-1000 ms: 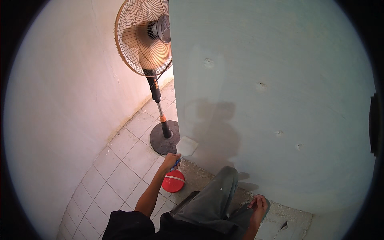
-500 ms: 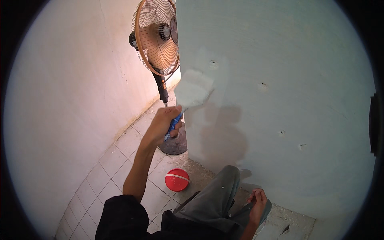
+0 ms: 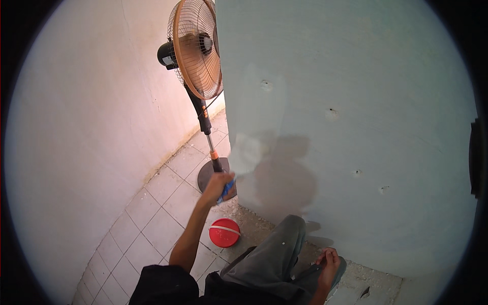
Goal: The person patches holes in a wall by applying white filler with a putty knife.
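Observation:
My left hand [image 3: 219,187] is closed round the blue handle of a wide paintbrush [image 3: 248,151]. Its pale broad head is smeared by motion and lies over the left part of the pale green wall [image 3: 396,66], close to the wall's edge. A slightly different-toned patch [image 3: 272,107] shows on the wall above the brush. My right hand [image 3: 329,262] rests by my right knee with its fingers curled in, and I see nothing in them. A small red bucket [image 3: 224,235] with a white handle stands on the floor below my left hand.
A standing fan [image 3: 195,56] with an orange-brown rim stands behind the wall's left edge, its dark base [image 3: 206,175] on the tiled floor [image 3: 152,223]. Several small chipped holes [image 3: 332,113] mark the green wall. A whitish wall [image 3: 81,127] runs along the left.
My left hand has moved down with the paintbrush, whose head has dropped from beside the upper hole to lower on the wall. My right hand stays by the knee.

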Demonstrator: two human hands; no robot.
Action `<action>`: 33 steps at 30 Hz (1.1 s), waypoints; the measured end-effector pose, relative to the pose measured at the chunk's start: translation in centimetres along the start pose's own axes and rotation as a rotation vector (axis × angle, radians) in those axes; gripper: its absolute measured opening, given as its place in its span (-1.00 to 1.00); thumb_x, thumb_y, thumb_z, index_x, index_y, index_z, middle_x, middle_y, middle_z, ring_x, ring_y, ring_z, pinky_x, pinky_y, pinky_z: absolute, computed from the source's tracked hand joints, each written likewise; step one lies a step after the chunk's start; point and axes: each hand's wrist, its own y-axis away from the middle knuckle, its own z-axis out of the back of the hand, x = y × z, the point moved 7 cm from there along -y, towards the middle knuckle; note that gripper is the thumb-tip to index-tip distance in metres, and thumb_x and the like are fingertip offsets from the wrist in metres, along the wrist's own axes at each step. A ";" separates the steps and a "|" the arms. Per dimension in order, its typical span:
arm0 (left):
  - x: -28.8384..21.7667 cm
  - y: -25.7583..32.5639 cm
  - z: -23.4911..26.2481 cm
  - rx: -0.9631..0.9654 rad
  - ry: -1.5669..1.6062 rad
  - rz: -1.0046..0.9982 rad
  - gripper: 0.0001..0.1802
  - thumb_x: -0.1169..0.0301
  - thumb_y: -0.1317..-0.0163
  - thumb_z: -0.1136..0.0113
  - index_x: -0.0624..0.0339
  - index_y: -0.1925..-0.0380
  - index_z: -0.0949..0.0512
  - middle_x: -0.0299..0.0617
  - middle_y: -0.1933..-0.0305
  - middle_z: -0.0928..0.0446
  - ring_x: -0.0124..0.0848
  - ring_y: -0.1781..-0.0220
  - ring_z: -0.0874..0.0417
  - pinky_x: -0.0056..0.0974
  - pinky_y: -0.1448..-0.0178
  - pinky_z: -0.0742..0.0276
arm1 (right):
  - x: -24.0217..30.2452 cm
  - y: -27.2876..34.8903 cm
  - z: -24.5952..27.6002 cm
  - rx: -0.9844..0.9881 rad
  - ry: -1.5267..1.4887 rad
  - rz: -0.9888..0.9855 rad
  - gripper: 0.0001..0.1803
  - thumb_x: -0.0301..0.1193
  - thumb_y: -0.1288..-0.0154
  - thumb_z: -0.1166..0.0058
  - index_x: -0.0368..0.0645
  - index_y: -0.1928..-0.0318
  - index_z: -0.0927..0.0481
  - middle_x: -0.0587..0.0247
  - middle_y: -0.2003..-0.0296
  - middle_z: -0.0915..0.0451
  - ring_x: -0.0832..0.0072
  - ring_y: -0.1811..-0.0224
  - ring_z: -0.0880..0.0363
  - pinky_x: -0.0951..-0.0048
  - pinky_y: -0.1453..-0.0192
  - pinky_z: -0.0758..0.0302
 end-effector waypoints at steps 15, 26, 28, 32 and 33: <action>9.2 -1.2 2.4 -0.105 0.076 0.268 -0.67 0.31 -0.35 -0.04 0.27 0.56 -0.41 -0.24 0.70 -0.34 -0.49 0.81 -0.29 -0.36 0.78 -0.13 | -0.6 0.5 -0.2 0.003 0.027 -0.019 -0.80 -0.36 -0.41 0.06 -0.21 0.29 -0.53 0.30 0.60 -0.44 0.56 0.61 -0.36 0.47 0.48 -0.40; -14.0 3.0 -0.4 -0.030 0.025 -0.121 -0.60 0.18 -0.43 0.05 0.20 0.53 -0.41 -0.30 0.74 -0.34 -0.61 0.84 -0.24 -0.47 0.79 -0.11 | -1.1 -0.1 -1.4 0.036 0.044 -0.051 -0.80 -0.37 -0.40 0.05 -0.21 0.30 -0.54 0.31 0.60 -0.44 0.57 0.62 -0.36 0.52 0.50 -0.37; -16.8 3.3 -0.8 -0.024 -0.002 -0.221 -0.59 0.17 -0.44 0.07 0.19 0.53 -0.40 -0.32 0.74 -0.32 -0.64 0.84 -0.22 -0.49 0.79 -0.09 | -1.1 -0.1 -1.4 0.055 0.047 -0.031 -0.81 -0.36 -0.40 0.04 -0.21 0.30 -0.55 0.31 0.59 -0.45 0.57 0.62 -0.36 0.53 0.50 -0.37; -19.6 3.9 -0.8 0.025 0.058 -0.316 -0.59 0.15 -0.44 0.07 0.20 0.51 -0.40 -0.32 0.74 -0.32 -0.65 0.83 -0.21 -0.51 0.78 -0.09 | -1.6 0.0 -0.6 0.038 0.043 -0.026 -0.81 -0.37 -0.40 0.03 -0.21 0.29 -0.55 0.30 0.59 -0.46 0.56 0.61 -0.37 0.52 0.49 -0.38; -19.6 3.8 -0.7 0.010 0.052 -0.327 -0.60 0.16 -0.44 0.06 0.20 0.51 -0.40 -0.32 0.73 -0.33 -0.64 0.83 -0.22 -0.50 0.78 -0.10 | -1.6 0.1 -0.4 0.028 0.047 -0.028 -0.81 -0.37 -0.40 0.03 -0.21 0.29 -0.55 0.30 0.58 -0.46 0.56 0.61 -0.38 0.52 0.49 -0.38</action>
